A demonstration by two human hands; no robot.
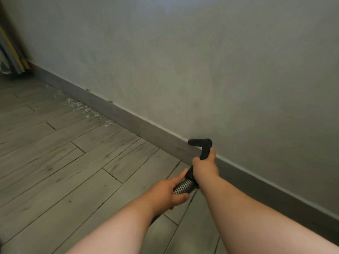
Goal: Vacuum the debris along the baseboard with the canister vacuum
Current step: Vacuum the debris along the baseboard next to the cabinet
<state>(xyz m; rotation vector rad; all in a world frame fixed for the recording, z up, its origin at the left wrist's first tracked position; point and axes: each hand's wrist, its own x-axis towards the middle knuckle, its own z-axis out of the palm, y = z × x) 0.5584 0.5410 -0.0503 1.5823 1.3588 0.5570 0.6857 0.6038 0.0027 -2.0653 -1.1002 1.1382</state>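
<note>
A black bent vacuum nozzle [200, 143] points left, its tip level with the top of the grey baseboard [128, 120]. My right hand [205, 166] grips the black handle just below the bend. My left hand [167, 191] holds the ribbed silver hose [184, 186] right behind it. A trail of pale debris [82, 107] lies on the floor against the baseboard, well to the left of the nozzle. The canister is out of view.
A grey plaster wall [201, 61] rises above the baseboard. Wood-look floor tiles [64, 162] spread left and toward me. Leaning boards with a yellow edge [12, 52] stand in the far left corner.
</note>
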